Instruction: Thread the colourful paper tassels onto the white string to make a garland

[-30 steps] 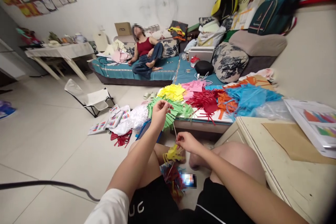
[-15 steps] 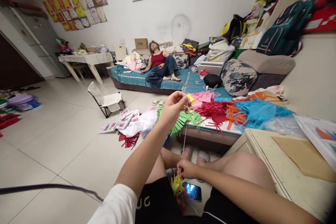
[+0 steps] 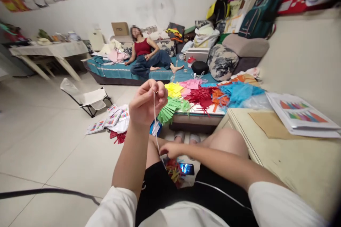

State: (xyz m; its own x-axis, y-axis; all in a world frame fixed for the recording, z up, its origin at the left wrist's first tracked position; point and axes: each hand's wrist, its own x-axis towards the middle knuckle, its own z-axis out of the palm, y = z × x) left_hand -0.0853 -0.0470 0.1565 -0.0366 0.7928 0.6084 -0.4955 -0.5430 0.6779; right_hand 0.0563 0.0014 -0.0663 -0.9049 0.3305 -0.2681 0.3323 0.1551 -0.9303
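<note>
Raised in front of me, my left hand (image 3: 149,101) is closed, pinching the upper end of a thin white string (image 3: 155,118) between thumb and fingers. The string runs down, fairly straight, to my right hand (image 3: 172,149), low between my knees, whose curled fingertips close on it. Just below that hand lie red and yellow fringed paper tassels (image 3: 174,171), partly hidden. A lit phone (image 3: 186,168) is right beside them, between my thighs.
Green (image 3: 169,108), yellow, pink, red, orange and blue fringed paper (image 3: 237,92) lies heaped on the low seat ahead. A cream cabinet (image 3: 287,156) with printed sheets stands at my right. A folding chair (image 3: 89,97) is left; a person (image 3: 144,49) reclines on the sofa.
My view has turned right and the left hand's palm now faces me more. The yellow tassel that hung under my right hand has dropped lower among the other tassels.
</note>
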